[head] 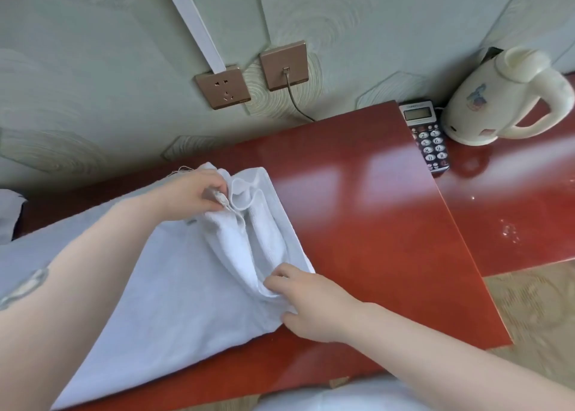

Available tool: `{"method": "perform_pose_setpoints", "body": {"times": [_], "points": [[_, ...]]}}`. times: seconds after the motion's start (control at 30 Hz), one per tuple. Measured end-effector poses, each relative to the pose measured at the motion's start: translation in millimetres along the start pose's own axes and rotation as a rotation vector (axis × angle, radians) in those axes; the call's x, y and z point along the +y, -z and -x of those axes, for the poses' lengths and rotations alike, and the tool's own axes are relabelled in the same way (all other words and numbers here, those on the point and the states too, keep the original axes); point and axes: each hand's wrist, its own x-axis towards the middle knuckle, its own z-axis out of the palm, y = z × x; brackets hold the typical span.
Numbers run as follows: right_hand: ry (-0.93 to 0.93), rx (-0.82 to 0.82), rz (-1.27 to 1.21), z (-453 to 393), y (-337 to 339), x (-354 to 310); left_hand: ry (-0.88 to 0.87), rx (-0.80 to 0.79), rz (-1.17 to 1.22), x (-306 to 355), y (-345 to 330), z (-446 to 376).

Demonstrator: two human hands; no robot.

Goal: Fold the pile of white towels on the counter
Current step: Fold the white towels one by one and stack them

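A white towel (174, 286) lies spread across the red counter (373, 224), its right end bunched into raised folds. My left hand (193, 194) pinches the towel's far corner edge near the wall. At the near side my right hand (311, 301) grips the towel's near corner, fingers curled into the fold. More white cloth (7, 214) shows at the far left edge, mostly out of view.
A black desk phone (427, 137) and a cream electric kettle (504, 99) stand at the counter's back right. Two wall sockets (224, 87) with a cable sit above the counter. The counter's front edge runs near my body; carpet (535, 311) lies to the right.
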Motion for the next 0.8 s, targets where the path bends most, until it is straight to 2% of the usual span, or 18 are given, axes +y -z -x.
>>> {"method": "perform_pose_setpoints", "body": {"times": [0.1,0.2,0.27,0.33,0.4,0.43,0.47,0.53,0.6,0.73,0.8], "points": [[-0.036,-0.115,0.032,6,-1,5,0.056,-0.021,-0.002,-6,4,16],[-0.163,-0.172,-0.176,3,5,11,0.090,0.089,0.031,-5,-3,27],[-0.227,-0.194,-0.442,2,8,14,0.130,0.278,0.177,-3,-6,32],[-0.343,-0.179,-0.889,2,9,16,0.163,0.456,0.295,0,-7,38],[-0.440,-0.063,-1.163,1,7,21,0.179,0.606,0.383,4,-11,45],[-0.454,-0.012,-1.131,2,5,23,0.178,0.667,0.429,8,-16,48],[-0.432,-0.001,-0.994,2,3,26,0.179,0.708,0.469,13,-21,50],[-0.248,-0.090,-0.614,3,3,30,0.161,0.728,0.518,25,-31,51],[-0.124,-0.216,-0.379,1,6,30,0.114,0.751,0.530,37,-40,52],[-0.109,-0.365,-0.216,-7,26,31,0.027,0.937,0.507,55,-51,64],[-0.084,-0.363,-0.121,-12,22,28,-0.009,1.046,0.484,64,-52,71]]}}
